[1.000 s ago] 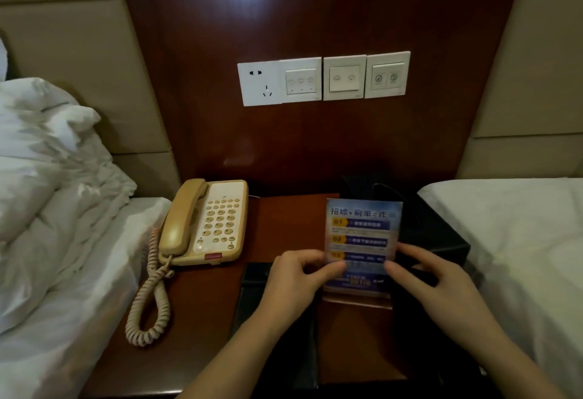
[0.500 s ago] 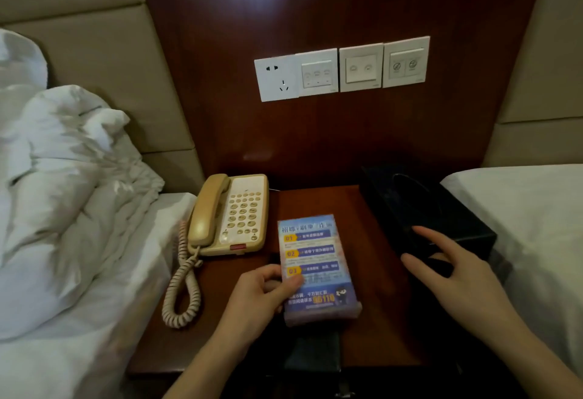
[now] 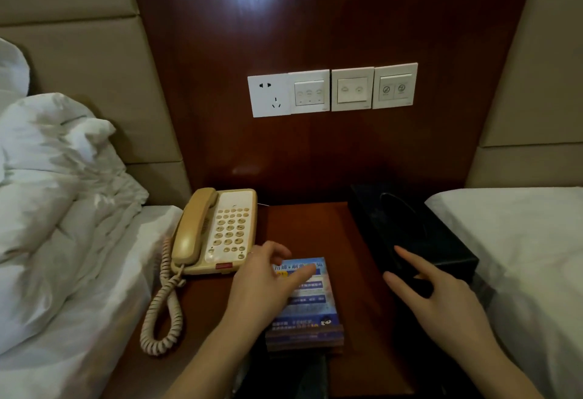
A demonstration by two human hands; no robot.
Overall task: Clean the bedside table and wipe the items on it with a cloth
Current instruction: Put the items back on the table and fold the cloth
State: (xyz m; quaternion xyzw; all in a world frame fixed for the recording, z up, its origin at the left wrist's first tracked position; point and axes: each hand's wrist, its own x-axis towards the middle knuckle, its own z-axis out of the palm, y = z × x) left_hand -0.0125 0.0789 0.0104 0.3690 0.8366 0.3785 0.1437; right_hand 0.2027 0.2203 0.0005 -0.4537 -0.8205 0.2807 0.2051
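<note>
The sign (image 3: 307, 301) lies face up near the front edge of the table (image 3: 303, 225), just right of the phone (image 3: 217, 231). The left hand (image 3: 265, 285) rests flat on the sign's upper left, fingers fairly straight and spread, gripping nothing. The right hand (image 3: 441, 297) is held above the table with its fingers extended toward the black box (image 3: 410, 234), holding nothing; whether the fingertips touch the box cannot be told. No cloth shows, so the wiping looks not yet begun. To do this step well, the 2 hands should clear 1 item at a time: grasp the box by its sides, lift rather than drag across the wood, and keep the sign off the coiled cord (image 3: 164, 310).
</note>
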